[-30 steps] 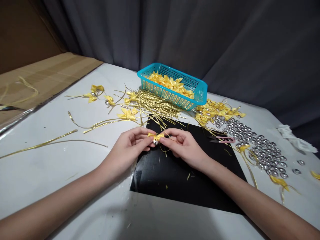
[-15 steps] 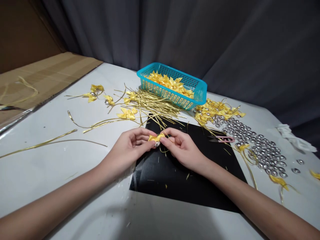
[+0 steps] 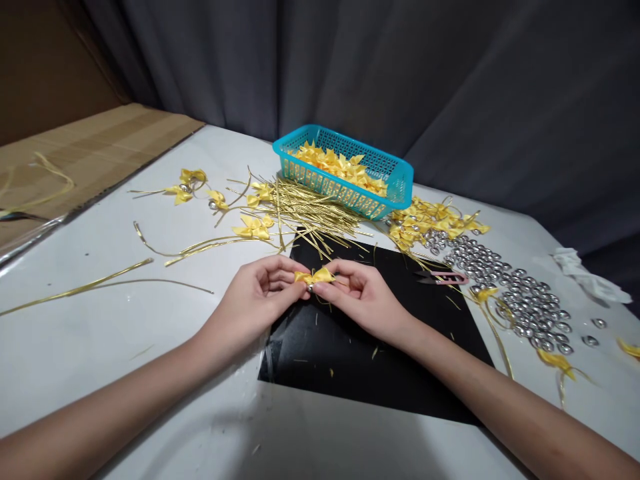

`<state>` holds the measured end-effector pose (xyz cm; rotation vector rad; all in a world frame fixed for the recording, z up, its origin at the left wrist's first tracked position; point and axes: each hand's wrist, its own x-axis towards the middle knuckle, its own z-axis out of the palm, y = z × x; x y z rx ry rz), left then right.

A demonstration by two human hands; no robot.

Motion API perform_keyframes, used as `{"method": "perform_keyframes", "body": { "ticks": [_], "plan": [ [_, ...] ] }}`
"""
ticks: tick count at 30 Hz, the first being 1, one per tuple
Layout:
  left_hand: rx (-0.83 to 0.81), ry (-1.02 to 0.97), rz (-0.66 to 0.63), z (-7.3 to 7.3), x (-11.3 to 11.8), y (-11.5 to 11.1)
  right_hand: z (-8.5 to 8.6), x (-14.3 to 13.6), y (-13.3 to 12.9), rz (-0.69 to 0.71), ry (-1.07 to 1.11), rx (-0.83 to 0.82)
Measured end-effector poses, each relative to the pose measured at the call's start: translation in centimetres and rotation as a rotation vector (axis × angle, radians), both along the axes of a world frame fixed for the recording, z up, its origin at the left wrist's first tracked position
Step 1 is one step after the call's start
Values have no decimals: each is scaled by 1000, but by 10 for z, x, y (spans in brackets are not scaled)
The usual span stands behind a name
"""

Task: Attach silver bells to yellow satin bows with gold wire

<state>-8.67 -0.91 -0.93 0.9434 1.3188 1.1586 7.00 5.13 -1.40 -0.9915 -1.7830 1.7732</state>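
Note:
Between my two hands is a yellow ribbon bow point(image 3: 321, 275) with a small silver bell-like piece point(image 3: 311, 287) at its underside. My left hand point(image 3: 265, 287) pinches the bow's left side between thumb and fingers. On the other side, my right hand point(image 3: 363, 293) is closed on the bow's right part, its thumb near the silver piece. A thin gold cord shows beside the right fingers, partly hidden. Both hands are over the upper part of a black mat point(image 3: 370, 373) strewn with tiny gold scraps.
A turquoise basket point(image 3: 345, 195) of yellow bows stands at the back. Gold cords point(image 3: 315, 210) lie in front of it. Finished-looking yellow bows point(image 3: 430, 220) and silver pieces point(image 3: 530, 307) spread to the right. Pink thread snips point(image 3: 445, 277) rest on the mat's right edge.
My right thumb and fingers have shifted slightly on the bow. More of its right loop shows, and less of the silver piece and the cord is visible.

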Motion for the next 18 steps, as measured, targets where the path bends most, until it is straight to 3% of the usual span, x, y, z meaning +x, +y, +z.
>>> {"method": "perform_keyframes", "body": {
  "ticks": [4,12,18],
  "plan": [
    [8,19,-14,-1,0,-1,2,0,1,11,51,-53],
    [73,209,-33,0,3,-5,11,7,6,260,0,-24],
    [61,168,-61,1,1,-4,10,8,8,262,2,7]
  ]
}}
